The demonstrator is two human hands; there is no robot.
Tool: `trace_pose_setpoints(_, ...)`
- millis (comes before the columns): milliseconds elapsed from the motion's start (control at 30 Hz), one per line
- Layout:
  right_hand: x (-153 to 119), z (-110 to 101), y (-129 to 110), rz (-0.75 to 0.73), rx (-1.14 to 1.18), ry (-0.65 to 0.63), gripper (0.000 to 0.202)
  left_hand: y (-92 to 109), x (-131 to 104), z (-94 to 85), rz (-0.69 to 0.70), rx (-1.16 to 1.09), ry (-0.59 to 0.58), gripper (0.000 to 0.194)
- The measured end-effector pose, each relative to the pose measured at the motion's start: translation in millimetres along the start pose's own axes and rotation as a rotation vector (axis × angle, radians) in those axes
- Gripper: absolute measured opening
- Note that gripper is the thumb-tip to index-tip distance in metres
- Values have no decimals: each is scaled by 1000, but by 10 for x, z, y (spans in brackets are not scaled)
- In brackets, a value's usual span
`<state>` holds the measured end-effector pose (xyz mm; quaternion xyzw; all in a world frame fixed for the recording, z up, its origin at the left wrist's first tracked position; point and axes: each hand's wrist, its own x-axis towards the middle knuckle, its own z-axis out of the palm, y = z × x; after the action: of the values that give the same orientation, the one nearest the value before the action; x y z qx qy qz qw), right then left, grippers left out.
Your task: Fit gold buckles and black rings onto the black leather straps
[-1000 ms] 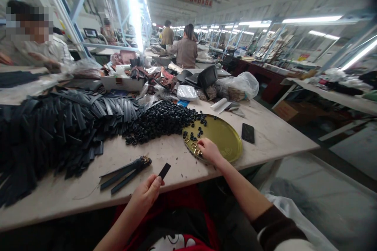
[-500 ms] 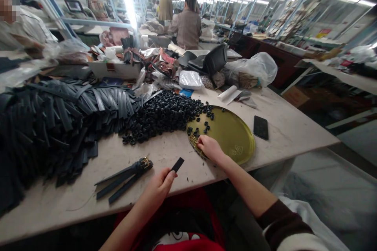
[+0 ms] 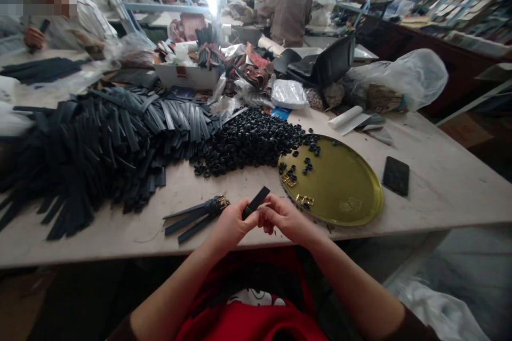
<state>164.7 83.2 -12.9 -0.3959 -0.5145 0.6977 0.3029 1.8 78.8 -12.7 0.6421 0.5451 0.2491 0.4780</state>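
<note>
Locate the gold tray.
In the head view, the gold tray sits right of centre on the table, between the loop pile and the phone.

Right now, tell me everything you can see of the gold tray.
The gold tray is rounded and looks like shiny metal, with a low rim and a faint emblem toward its near right. It lies flat on the table, by the near edge. Small black loops and gold buckles rest on its left part.

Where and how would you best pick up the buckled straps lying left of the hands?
Probably pinch the buckled straps at their gathered end, just left of the gold buckle, coming from above: they bunch together there, while their tails fan apart leftward.
</note>
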Motion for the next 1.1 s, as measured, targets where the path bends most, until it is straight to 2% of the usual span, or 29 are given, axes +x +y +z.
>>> trace_pose_setpoints(100,-73,9,-14,103,234,-160,39,-1,-84,-35,-51,38,40,22)
trace_pose_setpoints(167,-125,26,0,72,241,-161,46,10,-125,-35,-65,48,64,21)
trace_pose_setpoints(333,-191,145,113,-70,79,170,24,2,-250,20,-5,-38,-7,28)
trace_pose_setpoints(400,-215,198,136,-70,207,283,23,-11,-345,23,-6,-81,-13,34)
trace_pose_setpoints(467,-250,249,136,-5,451,359,28,-11,-467,9,-19,-86,-5,37)
trace_pose_setpoints(533,-296,310,132,85,679,370,33,14,-595,-8,-7,-42,-17,36)
trace_pose_setpoints(600,-351,389,147,148,788,326,37,64,-708,-15,26,10,-54,34)
trace_pose_setpoints(667,-414,486,191,141,753,292,36,125,-792,-7,53,40,-75,33)
trace_pose_setpoints(767,-516,626,276,37,511,304,30,189,-864,25,74,33,-81,26)
trace_pose_setpoints(833,-577,684,310,-38,381,313,29,180,-891,61,46,-18,-91,21)
trace_pose_setpoints(900,-622,705,319,-74,351,295,30,126,-910,105,-1,-101,-101,21)
trace_pose_setpoints(1100,-652,666,354,43,401,188,29,-103,-925,226,-88,-302,-104,26)
